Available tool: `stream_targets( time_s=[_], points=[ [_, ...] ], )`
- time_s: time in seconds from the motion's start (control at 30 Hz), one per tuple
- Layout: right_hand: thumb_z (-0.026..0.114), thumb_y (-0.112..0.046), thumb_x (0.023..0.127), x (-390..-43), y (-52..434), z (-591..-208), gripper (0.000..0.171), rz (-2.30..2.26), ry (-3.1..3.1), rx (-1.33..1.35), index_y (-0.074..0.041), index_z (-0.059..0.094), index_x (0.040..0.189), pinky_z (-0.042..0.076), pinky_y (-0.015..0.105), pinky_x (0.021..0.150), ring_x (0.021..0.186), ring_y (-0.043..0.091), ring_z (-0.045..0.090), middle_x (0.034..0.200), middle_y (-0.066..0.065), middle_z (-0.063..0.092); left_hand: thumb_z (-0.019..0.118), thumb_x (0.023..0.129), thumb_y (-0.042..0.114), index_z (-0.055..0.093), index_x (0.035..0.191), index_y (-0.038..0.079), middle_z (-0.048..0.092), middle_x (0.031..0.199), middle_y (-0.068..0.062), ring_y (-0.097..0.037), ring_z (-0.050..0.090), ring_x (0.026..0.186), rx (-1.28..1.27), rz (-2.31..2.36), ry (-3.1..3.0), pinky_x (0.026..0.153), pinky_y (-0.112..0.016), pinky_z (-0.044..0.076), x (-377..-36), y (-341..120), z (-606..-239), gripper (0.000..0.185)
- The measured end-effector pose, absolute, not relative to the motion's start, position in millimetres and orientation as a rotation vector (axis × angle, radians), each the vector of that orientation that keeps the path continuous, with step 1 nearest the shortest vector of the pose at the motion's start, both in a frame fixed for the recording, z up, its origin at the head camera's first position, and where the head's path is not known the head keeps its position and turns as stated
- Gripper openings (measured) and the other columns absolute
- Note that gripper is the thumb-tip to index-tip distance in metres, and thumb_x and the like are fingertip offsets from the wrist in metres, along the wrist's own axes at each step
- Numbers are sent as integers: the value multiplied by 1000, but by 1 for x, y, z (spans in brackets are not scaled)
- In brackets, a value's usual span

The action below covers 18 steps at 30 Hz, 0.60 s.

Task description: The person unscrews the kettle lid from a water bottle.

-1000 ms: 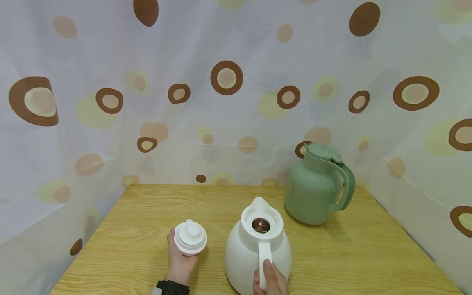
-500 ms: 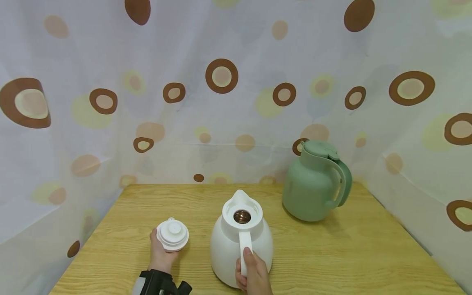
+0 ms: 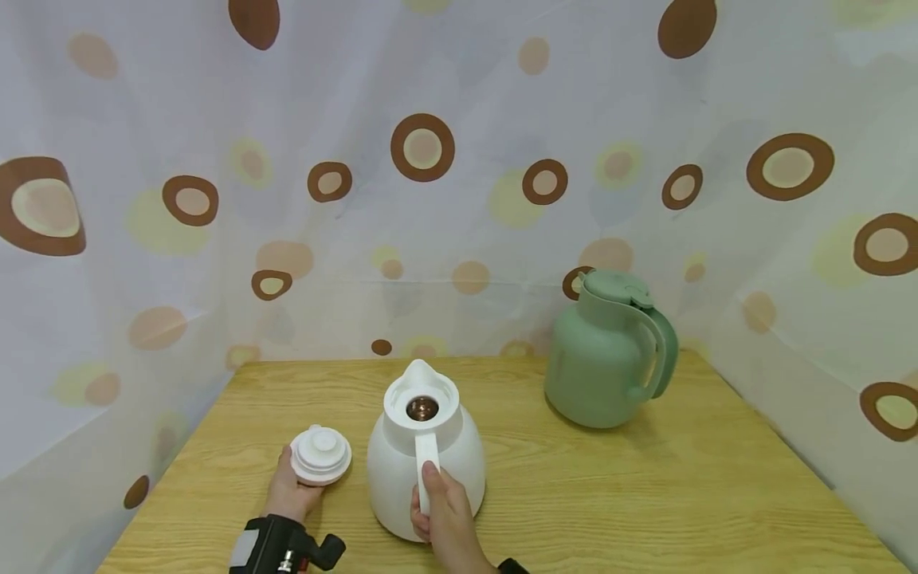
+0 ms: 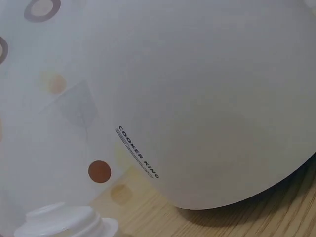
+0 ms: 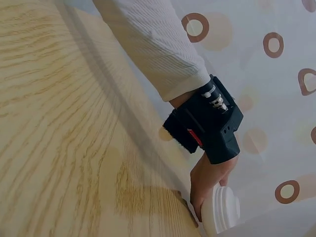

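A white thermos jug (image 3: 390, 470) stands uncovered in the head view, its round mouth showing a coppery inside and its spout facing away from me. My right hand (image 3: 448, 510) grips the jug's handle (image 3: 426, 451), thumb on top. To the left, my left hand (image 3: 290, 488) holds a white round lid (image 3: 320, 456) by its side, stepped face up. The left wrist view is mostly filled by the jug's lettered body (image 4: 212, 108), with the lid (image 4: 66, 222) at the bottom corner. In the right wrist view the left hand (image 5: 207, 180) holds the lid (image 5: 222, 210) low over the table.
A green thermos jug (image 3: 598, 359) with its lid on stands at the back right of the wooden table (image 3: 645, 494). A curtain with brown and beige circles (image 3: 423, 239) hangs behind and along both sides.
The white jug has shifted left and slightly farther back with my right hand on its handle. My left hand has also moved left with the lid. The head view has turned slightly.
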State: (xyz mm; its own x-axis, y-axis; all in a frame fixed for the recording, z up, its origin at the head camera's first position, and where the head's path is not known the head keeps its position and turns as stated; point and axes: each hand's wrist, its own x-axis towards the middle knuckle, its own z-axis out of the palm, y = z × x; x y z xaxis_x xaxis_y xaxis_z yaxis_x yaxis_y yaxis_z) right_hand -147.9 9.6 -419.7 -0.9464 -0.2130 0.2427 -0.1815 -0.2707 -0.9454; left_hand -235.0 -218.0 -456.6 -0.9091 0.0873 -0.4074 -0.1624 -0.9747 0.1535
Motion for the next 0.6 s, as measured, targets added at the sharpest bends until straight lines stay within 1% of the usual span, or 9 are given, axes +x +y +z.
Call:
stream_targets(
  time_s=[0.13,0.23,0.37,0.47,0.53,0.6],
  points=[
    [28,-25,103,-154,-2,-419,53,-2432,1881,-546,20,37,76,28,16,39,40,3,32,49,-4,35,35,96,39,9,145,36,8,147,21,2,10,130,-685,2909,297,106,-27,7,-239,-228,-457,55],
    [29,-24,103,-159,-9,-420,53,-2433,1878,-579,20,38,76,28,16,39,40,3,32,49,-3,35,35,96,36,7,146,32,7,148,17,0,10,130,-706,2883,423,106,-28,9,-241,-232,-457,57],
    [29,-24,103,-165,-18,-420,52,-2431,1863,-595,19,38,76,28,16,39,40,3,31,49,-2,34,36,96,34,3,146,26,8,149,12,-2,12,131,-716,2868,636,106,-28,12,-239,-234,-453,61],
    [29,-20,103,-169,-24,-419,50,-2420,1844,-598,20,37,75,27,16,38,39,3,31,49,-2,34,37,96,34,3,147,24,9,149,11,-2,13,131,-783,2867,745,106,-28,14,-234,-239,-447,62],
    [28,-17,103,-170,-28,-417,49,-2414,1827,-594,21,36,75,26,16,38,39,3,31,49,-2,34,35,96,35,2,147,23,6,150,11,-3,12,131,-823,2855,818,106,-28,14,-232,-244,-445,62],
    [28,-15,103,-170,-31,-414,47,-2414,1815,-589,22,36,75,26,16,38,39,2,31,50,-2,34,31,97,35,1,146,21,4,151,7,-5,12,132,-863,2824,933,106,-31,15,-232,-250,-446,59]
  ],
)
